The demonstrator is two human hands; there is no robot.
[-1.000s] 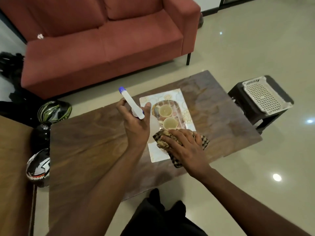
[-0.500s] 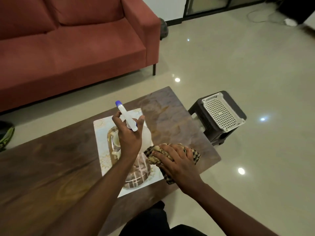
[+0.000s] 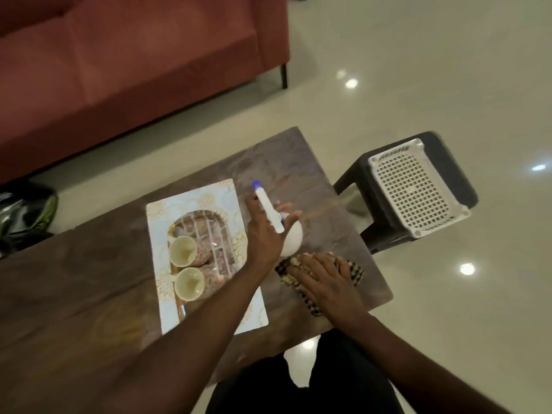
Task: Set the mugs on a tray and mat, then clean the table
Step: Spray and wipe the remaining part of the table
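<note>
The left hand (image 3: 265, 234) curls around the neck of a white spray bottle (image 3: 291, 239), blue-tipped nozzle pointing to the upper left of the frame; the bottle looks like light, smooth plastic, best held at the neck as here. The right hand (image 3: 324, 277) lies spread, fingers flat, pressing a checked cloth (image 3: 352, 271) onto the tabletop (image 3: 74, 279) at lower centre right; the cloth is soft and limp and probably moves best under a flat palm. Left of the hands, two cream mugs (image 3: 182, 251) stand upright on a tray (image 3: 209, 225) that rests on a pale patterned mat (image 3: 221, 192); the mugs look hard, breakable and best taken by the body or handle. The mat covers the middle of the tabletop and probably hinders wiping there. At right stands a dark stool (image 3: 448, 162) carrying a white perforated basket (image 3: 415, 186); a red sofa (image 3: 134, 55) fills the upper left.
</note>
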